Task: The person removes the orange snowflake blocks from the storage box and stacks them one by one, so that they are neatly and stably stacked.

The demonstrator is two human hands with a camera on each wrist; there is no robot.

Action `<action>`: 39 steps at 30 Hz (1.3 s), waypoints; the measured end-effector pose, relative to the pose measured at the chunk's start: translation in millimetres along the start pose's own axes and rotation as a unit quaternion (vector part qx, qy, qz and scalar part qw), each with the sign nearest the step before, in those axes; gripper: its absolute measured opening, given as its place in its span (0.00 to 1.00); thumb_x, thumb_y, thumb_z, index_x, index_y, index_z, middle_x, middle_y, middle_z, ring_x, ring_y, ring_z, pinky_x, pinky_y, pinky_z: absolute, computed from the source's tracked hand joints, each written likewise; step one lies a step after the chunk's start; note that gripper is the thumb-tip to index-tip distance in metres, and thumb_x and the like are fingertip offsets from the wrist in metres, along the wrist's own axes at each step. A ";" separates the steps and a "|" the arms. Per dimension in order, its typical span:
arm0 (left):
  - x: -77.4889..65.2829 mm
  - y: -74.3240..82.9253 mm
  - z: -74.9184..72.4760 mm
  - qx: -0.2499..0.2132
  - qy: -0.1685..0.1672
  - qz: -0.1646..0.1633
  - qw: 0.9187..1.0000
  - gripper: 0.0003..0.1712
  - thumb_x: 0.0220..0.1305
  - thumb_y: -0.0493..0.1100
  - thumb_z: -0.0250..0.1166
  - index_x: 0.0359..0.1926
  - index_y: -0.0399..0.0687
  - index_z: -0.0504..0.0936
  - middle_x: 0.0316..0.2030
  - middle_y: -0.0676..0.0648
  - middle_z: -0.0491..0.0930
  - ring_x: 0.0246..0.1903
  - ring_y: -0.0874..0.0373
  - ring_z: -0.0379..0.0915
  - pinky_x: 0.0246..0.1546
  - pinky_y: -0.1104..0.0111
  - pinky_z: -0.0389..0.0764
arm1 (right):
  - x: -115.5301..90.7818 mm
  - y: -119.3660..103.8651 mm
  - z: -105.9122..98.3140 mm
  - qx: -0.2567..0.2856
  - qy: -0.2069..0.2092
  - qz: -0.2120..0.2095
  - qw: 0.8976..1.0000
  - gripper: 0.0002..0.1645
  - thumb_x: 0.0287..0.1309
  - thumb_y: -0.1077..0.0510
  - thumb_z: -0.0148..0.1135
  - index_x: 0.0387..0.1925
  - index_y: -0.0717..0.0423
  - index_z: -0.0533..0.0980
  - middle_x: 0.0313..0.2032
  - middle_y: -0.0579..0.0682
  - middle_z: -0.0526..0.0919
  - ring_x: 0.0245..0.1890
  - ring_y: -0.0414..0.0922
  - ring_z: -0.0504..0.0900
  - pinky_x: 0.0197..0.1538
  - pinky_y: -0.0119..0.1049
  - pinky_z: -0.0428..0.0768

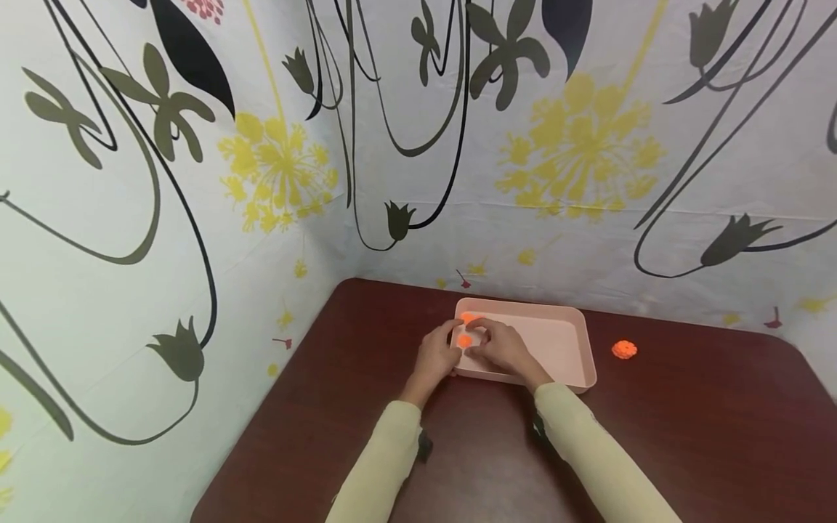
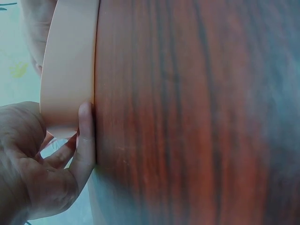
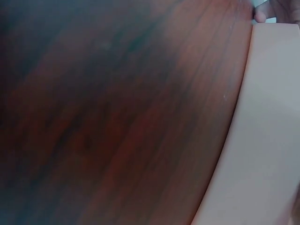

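while the left hand (image 1: 434, 354) meets the tray (image 1: 552, 338) with loosely spread fingers at its near left corner, probably to steady it, the right hand (image 1: 505, 347) bends over orange pieces (image 1: 463, 341) inside, whether pinching one cannot be told, an orange pile (image 1: 624, 349) lying rightward on the table (image 1: 706, 407).

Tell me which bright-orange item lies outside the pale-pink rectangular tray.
The ruffled, roundish orange item right of the tray; the others appear within its rim.
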State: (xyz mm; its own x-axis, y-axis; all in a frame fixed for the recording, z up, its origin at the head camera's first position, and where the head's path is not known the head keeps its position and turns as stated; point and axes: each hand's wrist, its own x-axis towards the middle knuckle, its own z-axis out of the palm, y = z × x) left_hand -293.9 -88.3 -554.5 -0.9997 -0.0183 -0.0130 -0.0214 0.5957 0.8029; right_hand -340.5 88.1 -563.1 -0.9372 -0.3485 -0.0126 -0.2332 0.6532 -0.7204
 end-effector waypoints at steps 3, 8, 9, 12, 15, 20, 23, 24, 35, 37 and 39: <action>0.2 0.4 1.3 0.000 -0.002 0.003 1.000 0.38 0.63 0.29 0.63 0.72 0.60 0.77 0.58 0.40 0.79 0.12 0.59 0.74 0.14 0.71 0.80 | 1.3 1.7 0.8 -0.018 0.005 0.005 1.000 0.33 0.56 0.51 0.80 0.64 0.47 0.82 0.26 0.48 0.80 0.22 0.42 0.71 0.26 0.34 0.69; 1.9 -0.4 1.7 0.017 -0.001 0.001 1.000 0.40 0.62 0.29 0.63 0.73 0.63 0.76 0.59 0.40 0.80 0.12 0.59 0.75 0.13 0.70 0.80 | 1.4 1.4 2.3 -0.022 0.010 0.005 1.000 0.29 0.57 0.49 0.79 0.60 0.48 0.84 0.25 0.48 0.81 0.21 0.43 0.72 0.26 0.35 0.70; 2.1 -0.7 1.6 0.020 -0.001 0.000 1.000 0.40 0.63 0.29 0.63 0.73 0.63 0.76 0.59 0.40 0.80 0.12 0.60 0.75 0.13 0.70 0.80 | 1.5 1.3 2.9 -0.021 0.012 0.003 1.000 0.28 0.57 0.49 0.79 0.59 0.48 0.85 0.25 0.48 0.81 0.21 0.43 0.72 0.26 0.35 0.70; 2.1 -1.6 0.6 0.018 -0.001 0.003 1.000 0.40 0.63 0.29 0.62 0.73 0.63 0.76 0.60 0.40 0.79 0.12 0.60 0.75 0.12 0.70 0.80 | 2.6 0.0 4.9 -0.025 0.018 0.004 1.000 0.24 0.58 0.49 0.79 0.56 0.47 0.87 0.24 0.47 0.81 0.21 0.43 0.73 0.26 0.35 0.70; 1.2 -2.2 -0.2 0.012 -0.004 0.008 1.000 0.39 0.64 0.28 0.61 0.73 0.61 0.75 0.61 0.40 0.79 0.12 0.59 0.75 0.12 0.69 0.80 | 3.5 -1.0 7.5 -0.030 0.026 0.001 0.999 0.20 0.58 0.49 0.79 0.53 0.46 0.88 0.25 0.46 0.82 0.22 0.42 0.73 0.27 0.35 0.70; 0.5 -2.2 -0.1 0.013 -0.001 0.009 1.000 0.40 0.63 0.28 0.61 0.73 0.62 0.76 0.61 0.41 0.79 0.12 0.60 0.74 0.12 0.69 0.80 | 3.1 -4.3 9.1 -0.033 0.040 -0.001 0.999 0.15 0.59 0.51 0.79 0.47 0.47 0.90 0.24 0.47 0.82 0.22 0.42 0.73 0.27 0.34 0.70; 0.6 -1.3 0.8 0.020 0.000 0.010 1.000 0.40 0.62 0.28 0.61 0.73 0.62 0.76 0.61 0.41 0.79 0.12 0.60 0.74 0.12 0.70 0.80 | 1.9 -5.8 8.4 -0.040 0.049 -0.007 0.998 0.13 0.59 0.52 0.79 0.46 0.48 0.90 0.24 0.47 0.83 0.22 0.43 0.74 0.27 0.34 0.71; 0.7 -1.0 1.1 0.020 0.000 0.010 1.000 0.40 0.62 0.28 0.61 0.73 0.62 0.76 0.61 0.41 0.79 0.11 0.60 0.74 0.12 0.70 0.79 | 1.3 -5.9 8.4 -0.045 0.049 -0.012 0.998 0.13 0.59 0.53 0.78 0.46 0.49 0.90 0.25 0.47 0.84 0.23 0.42 0.74 0.27 0.34 0.71; 1.5 -1.0 0.1 0.018 0.006 0.014 1.000 0.39 0.62 0.28 0.62 0.72 0.62 0.77 0.59 0.42 0.80 0.11 0.60 0.73 0.11 0.70 0.79 | 0.5 -10.7 12.9 -0.134 0.048 -0.066 0.988 0.14 0.62 0.53 0.74 0.47 0.54 0.87 0.30 0.47 0.87 0.24 0.41 0.77 0.32 0.37 0.78; 1.6 -0.8 0.7 0.021 0.008 0.014 1.000 0.39 0.63 0.28 0.63 0.72 0.61 0.77 0.59 0.42 0.80 0.11 0.61 0.73 0.11 0.70 0.79 | 0.3 -11.4 13.1 -0.148 0.050 -0.074 0.985 0.13 0.59 0.53 0.75 0.42 0.56 0.87 0.29 0.47 0.87 0.24 0.41 0.76 0.31 0.37 0.78; 1.5 -0.4 1.2 0.021 0.008 0.014 1.000 0.38 0.63 0.29 0.64 0.72 0.61 0.77 0.59 0.42 0.80 0.10 0.60 0.73 0.11 0.70 0.79 | 0.2 -12.2 13.1 -0.156 0.048 -0.073 0.984 0.12 0.56 0.53 0.76 0.38 0.56 0.85 0.27 0.47 0.85 0.23 0.42 0.76 0.30 0.37 0.77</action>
State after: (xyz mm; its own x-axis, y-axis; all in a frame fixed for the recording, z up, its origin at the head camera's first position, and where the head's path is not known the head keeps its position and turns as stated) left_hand -295.4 -87.6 -555.5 -0.9997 -0.0140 0.0184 0.0055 0.6295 0.7770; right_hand -334.5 71.3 -563.4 -0.9044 -0.3985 0.1527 -0.4218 0.7800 -0.4623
